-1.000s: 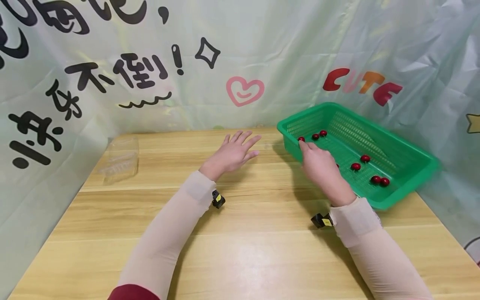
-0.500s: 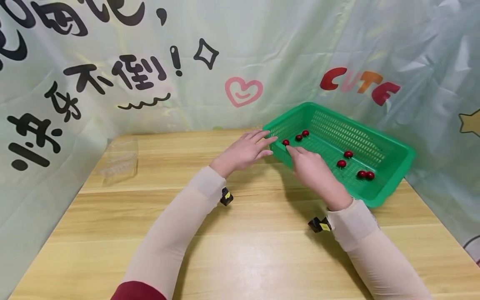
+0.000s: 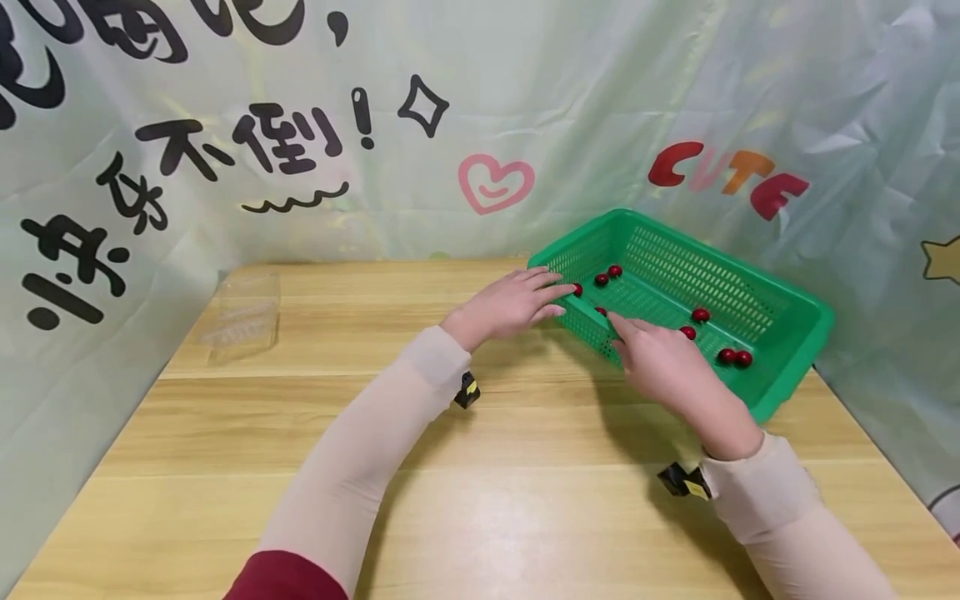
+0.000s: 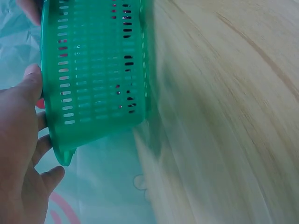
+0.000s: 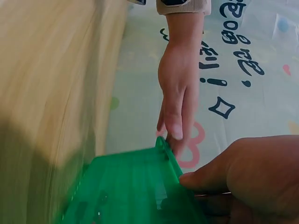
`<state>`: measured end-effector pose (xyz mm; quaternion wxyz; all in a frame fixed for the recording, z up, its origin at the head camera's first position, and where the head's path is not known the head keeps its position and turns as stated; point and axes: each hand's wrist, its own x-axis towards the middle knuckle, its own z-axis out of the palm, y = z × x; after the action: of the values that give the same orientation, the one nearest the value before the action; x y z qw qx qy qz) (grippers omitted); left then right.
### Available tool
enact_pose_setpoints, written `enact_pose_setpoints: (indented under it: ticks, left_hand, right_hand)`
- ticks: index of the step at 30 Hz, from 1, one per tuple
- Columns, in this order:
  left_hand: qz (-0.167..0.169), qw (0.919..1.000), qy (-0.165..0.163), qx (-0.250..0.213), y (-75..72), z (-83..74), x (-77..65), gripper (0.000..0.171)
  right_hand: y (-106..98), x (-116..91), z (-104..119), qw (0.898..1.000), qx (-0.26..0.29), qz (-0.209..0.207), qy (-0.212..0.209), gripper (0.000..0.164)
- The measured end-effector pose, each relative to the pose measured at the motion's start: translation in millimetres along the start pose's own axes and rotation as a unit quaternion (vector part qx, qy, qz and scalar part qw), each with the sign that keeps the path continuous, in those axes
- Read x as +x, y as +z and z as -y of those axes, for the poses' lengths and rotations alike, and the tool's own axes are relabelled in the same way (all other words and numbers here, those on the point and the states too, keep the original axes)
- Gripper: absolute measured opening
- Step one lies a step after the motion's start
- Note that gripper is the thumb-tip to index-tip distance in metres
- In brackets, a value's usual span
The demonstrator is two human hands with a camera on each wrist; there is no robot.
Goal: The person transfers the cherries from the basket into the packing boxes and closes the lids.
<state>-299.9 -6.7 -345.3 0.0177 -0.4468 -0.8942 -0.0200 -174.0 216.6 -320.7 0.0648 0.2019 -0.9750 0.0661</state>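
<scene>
**Basket point(image 3: 697, 267) pulled left, and the left hand point(image 3: 517, 304) has joined the right hand point(image 3: 671, 367) at its rim**

The green basket sits at the far right of the worktop point(image 3: 480, 500), skewed, one end toward the cloth point(image 3: 585, 108); a second ago it lay a little further right, and the left hand was spread in the air, apart from it; now that hand touches the near left corner. Its fingers are spread and nearly straight, some over the rim, the thumb along the outer side; whether they carry any load I cannot tell from here. The right hand has slid along the near rim, away from that corner; its fingers pinch the rim, thumb on one side and the others bent beyond it.

Inside, the cherries point(image 3: 701, 315) lie scattered on the basket's floor; one just beside the right hand's fingertip shows that was covered half a second ago. To my eye the basket itself is being placed, not the fruit, and two points of contact should steady it better than one; tipping it could set the cherries rolling. Further out, the clear tray point(image 3: 243, 321) lies at the far left, well apart from both hands; behind everything hangs the cloth, printed with a pink heart point(image 3: 467, 179) and lettering.
</scene>
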Motion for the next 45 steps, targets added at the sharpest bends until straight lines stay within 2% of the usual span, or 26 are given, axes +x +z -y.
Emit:
enact_pose_setpoints:
  ticks: [6,11,14,18,27,31,37,45]
  left_hand:
    - [-0.017,0.9994,0.023,0.020,-1.0,2.0,-4.8,0.053]
    - [-0.031,0.9982,0.035,0.037,-2.7,3.3,-12.3,0.053]
    - [-0.037,0.9974,0.044,0.044,-3.0,2.8,-17.5,0.053]
    - [-0.044,0.9974,0.043,0.038,-2.3,2.5,-24.5,0.051]
    - [-0.109,0.9916,0.067,0.019,0.9,7.2,-44.0,0.037]
    - [-0.125,0.9884,0.081,0.030,3.4,11.1,-52.9,0.037]
    - [-0.116,0.9888,0.083,0.043,3.2,14.2,-68.3,0.041]
    - [-0.096,0.9906,0.060,0.076,1.7,14.3,-88.8,0.050]
  right_hand:
    - [-2,-19,-10,1.000,0.001,-0.008,-0.007,0.047]
    - [2,-26,-15,0.999,0.008,-0.028,-0.016,0.046]
    - [7,-27,-17,0.999,0.009,-0.038,-0.022,0.046]
    - [12,-27,-18,0.997,0.005,-0.053,-0.051,0.047]
    - [18,-20,-20,0.991,0.014,-0.078,-0.108,0.049]
    - [20,-15,-20,0.988,0.011,-0.080,-0.128,0.049]
    - [20,-11,-21,0.986,0.013,-0.073,-0.147,0.050]
    - [20,-4,-17,0.986,0.024,-0.045,-0.157,0.049]
